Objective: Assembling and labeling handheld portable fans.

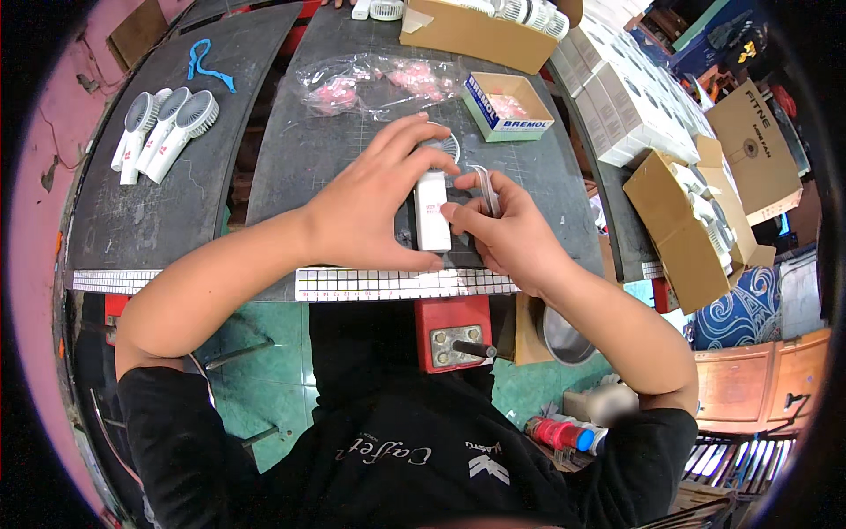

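Observation:
A white handheld fan (432,216) lies on the dark table mat in front of me, its handle toward me and small red print on it. My left hand (374,198) spans it, with the fingers over the round grille and the thumb by the handle's lower end. Much of the fan head is hidden under those fingers. In my right hand (511,225) is a pair of metal tweezers (485,187), gripped with the tips pointing away from me. The right thumb touches the handle near the print.
Several finished-looking white fans (181,128) lie at left, near a blue strap (207,66). Beyond my hands are a clear plastic bag (379,84) with pink pieces and a small open box (507,110). White cartons (617,106) and a cardboard box of fans (687,220) stand at right.

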Motion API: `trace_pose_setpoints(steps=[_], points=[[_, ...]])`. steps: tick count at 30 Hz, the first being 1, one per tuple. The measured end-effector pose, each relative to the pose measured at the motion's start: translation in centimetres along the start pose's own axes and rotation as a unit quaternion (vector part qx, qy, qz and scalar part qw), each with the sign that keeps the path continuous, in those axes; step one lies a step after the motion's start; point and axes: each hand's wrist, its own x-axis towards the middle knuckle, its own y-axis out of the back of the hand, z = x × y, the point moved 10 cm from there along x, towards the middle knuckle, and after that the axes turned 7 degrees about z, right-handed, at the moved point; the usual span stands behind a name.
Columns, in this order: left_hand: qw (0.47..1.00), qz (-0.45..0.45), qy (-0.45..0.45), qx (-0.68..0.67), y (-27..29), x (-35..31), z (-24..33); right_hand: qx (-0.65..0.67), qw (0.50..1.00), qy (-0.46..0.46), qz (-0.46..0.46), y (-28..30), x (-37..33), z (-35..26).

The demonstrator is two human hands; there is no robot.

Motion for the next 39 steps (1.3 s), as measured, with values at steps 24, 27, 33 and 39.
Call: trace_pose_setpoints(steps=[24,27,33,39], points=[[0.918,0.13,0.103,-0.36,4.1,0.0,-5.5,0.006,0.941,0.183,-0.285,-6.6,5.8,-5.8],[0.861,0.132,0.193,-0.451,2.0,0.2,-6.2,-0.006,0.934,0.206,-0.292,-6.3,6.2,-5.3],[0.887,0.079,0.167,-0.423,1.9,0.7,-6.4,0.015,0.933,0.218,-0.286,-6.5,5.7,-5.4],[0.851,0.076,0.109,-0.509,2.3,0.2,-5.9,0.017,0.935,0.227,-0.273,-6.5,5.5,-5.3]])
